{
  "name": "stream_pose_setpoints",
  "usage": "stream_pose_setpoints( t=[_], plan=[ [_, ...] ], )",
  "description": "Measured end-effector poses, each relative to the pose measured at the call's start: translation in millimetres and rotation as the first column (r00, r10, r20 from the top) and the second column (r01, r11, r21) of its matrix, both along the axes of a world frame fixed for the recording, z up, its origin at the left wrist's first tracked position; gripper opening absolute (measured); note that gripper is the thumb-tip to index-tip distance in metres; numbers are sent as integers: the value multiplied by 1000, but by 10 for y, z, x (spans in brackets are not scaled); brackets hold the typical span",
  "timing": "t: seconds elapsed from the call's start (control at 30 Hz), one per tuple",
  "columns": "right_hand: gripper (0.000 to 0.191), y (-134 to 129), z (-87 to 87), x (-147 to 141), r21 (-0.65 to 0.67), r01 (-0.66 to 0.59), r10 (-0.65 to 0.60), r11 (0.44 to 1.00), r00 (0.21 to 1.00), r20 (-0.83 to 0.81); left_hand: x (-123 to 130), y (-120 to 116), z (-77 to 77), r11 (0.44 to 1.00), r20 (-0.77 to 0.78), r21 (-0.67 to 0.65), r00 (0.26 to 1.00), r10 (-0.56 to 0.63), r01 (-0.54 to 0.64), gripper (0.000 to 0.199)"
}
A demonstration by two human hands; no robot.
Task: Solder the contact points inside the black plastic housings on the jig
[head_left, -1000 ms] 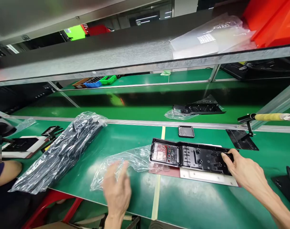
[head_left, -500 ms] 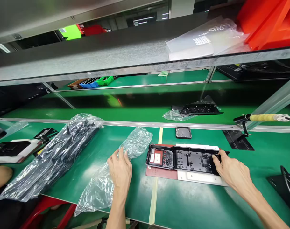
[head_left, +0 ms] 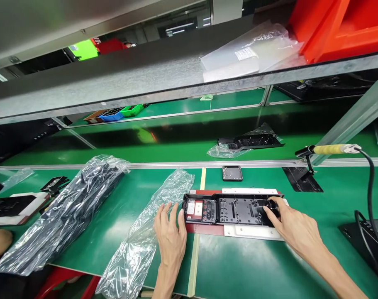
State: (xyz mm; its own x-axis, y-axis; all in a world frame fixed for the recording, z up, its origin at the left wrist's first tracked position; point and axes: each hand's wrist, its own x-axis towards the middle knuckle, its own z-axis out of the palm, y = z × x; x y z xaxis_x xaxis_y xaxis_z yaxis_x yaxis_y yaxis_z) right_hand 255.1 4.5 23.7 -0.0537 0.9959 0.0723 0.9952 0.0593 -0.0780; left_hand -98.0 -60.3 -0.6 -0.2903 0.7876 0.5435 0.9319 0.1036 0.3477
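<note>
A long black plastic housing [head_left: 238, 209] lies with its hollow inside up on a red and white fixture [head_left: 254, 231]. My right hand [head_left: 296, 226] grips the housing's right end, thumb inside it and fingers over the far wall. At the left end, my left hand [head_left: 170, 228] is open, palm down, its thumb against or very near the housing's edge. Its other fingers rest over the edge of a crumpled clear plastic bag [head_left: 135, 245]. Behind the housing stands a small black tray [head_left: 232, 173] with tiny metal parts in it.
Bagged black parts [head_left: 67, 207] lie to the left, near another person's arm [head_left: 0, 243]. A yellow-handled tool [head_left: 328, 149] sits in a holder at right. Another black part [head_left: 254, 141] lies on its bag behind the rail. A metal shelf [head_left: 129, 83] crosses above.
My left hand has moved right, from the clear bag to the housing's left end. My right hand still holds the right end. The view has shifted slightly.
</note>
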Motion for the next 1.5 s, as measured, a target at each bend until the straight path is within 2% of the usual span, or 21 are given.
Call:
stream_pose_setpoints(
  t=[0.07, 0.17, 0.27, 0.37, 0.47, 0.53, 0.67, 0.77, 0.83, 0.9, 0.97, 1.0, 1.03, 1.13, 1.2, 1.27, 1.33, 1.43, 1.5],
  plan=[
    [51, -27, -22, 13, 66, -21, 24, 998, 999, -44, 102, 72, 88, 999, 9, -9, 999, -53, 53, 31],
    [58, -97, -28, 52, 235, -15, 38, 972, 995, -97, 292, 315, 210, 978, 34, -51, 979, -201, 203, 32],
    [49, -208, -8, 111, 386, 1, 75, 922, 980, -183, 499, 731, 280, 915, 75, -138, 925, -373, 380, 31],
    [35, -316, 1, 194, 459, -18, 148, 888, 957, -249, 689, 1255, 283, 829, 115, -242, 863, -492, 505, 25],
    [30, -371, -28, 313, 475, -8, 154, 880, 951, -268, 838, 1742, 245, 765, 130, -339, 833, -538, 547, 23],
    [32, -375, -60, 406, 449, 22, 125, 893, 947, -296, 911, 1976, 208, 744, 128, -392, 833, -538, 541, 26],
    [33, -336, -68, 555, 384, 71, 88, 921, 920, -382, 1002, 2189, 125, 736, 116, -458, 854, -506, 498, 31],
    [32, -248, 33, 576, 336, 134, 43, 932, 881, -470, 1033, 2215, 107, 734, 130, -471, 862, -490, 489, 32],
    [32, -126, 127, 554, 288, 198, 10, 937, 810, -587, 1043, 2214, 148, 731, 155, -463, 858, -490, 501, 31],
    [36, 60, 205, 535, 211, 310, -42, 927, 645, -763, 1052, 2196, 233, 735, 191, -441, 854, -483, 515, 28],
    [48, 290, 256, 535, 128, 415, -65, 901, 421, -905, 1071, 2127, 342, 746, 244, -408, 850, -467, 527, 26],
    [56, 411, 274, 542, 120, 466, -58, 877, 349, -935, 1088, 2062, 396, 749, 276, -390, 844, -460, 536, 25],
    [61, 529, 292, 550, 137, 514, -52, 847, 337, -940, 1110, 1972, 443, 749, 310, -370, 833, -458, 550, 22],
    [71, 842, 364, 563, 225, 602, -19, 766, 371, -929, 1215, 1581, 527, 734, 403, -301, 779, -480, 608, 16],
    [63, 1008, 432, 559, 398, 635, 23, 662, 514, -858, 1309, 1285, 533, 713, 449, -263, 736, -506, 650, 17],
    [51, 1142, 501, 559, 514, 634, 32, 578, 612, -791, 1406, 1034, 514, 684, 482, -232, 693, -536, 691, 15],
    [38, 1241, 556, 576, 546, 615, 45, 568, 640, -767, 1487, 867, 485, 650, 502, -206, 649, -571, 731, 14],
    [32, 1308, 623, 636, 546, 573, 80, 612, 642, -763, 1556, 763, 448, 603, 501, -179, 600, -624, 777, 12],
    [31, 1293, 688, 684, 598, 554, 162, 580, 641, -750, 1566, 747, 431, 572, 485, -176, 576, -658, 801, 12]
  ],
)
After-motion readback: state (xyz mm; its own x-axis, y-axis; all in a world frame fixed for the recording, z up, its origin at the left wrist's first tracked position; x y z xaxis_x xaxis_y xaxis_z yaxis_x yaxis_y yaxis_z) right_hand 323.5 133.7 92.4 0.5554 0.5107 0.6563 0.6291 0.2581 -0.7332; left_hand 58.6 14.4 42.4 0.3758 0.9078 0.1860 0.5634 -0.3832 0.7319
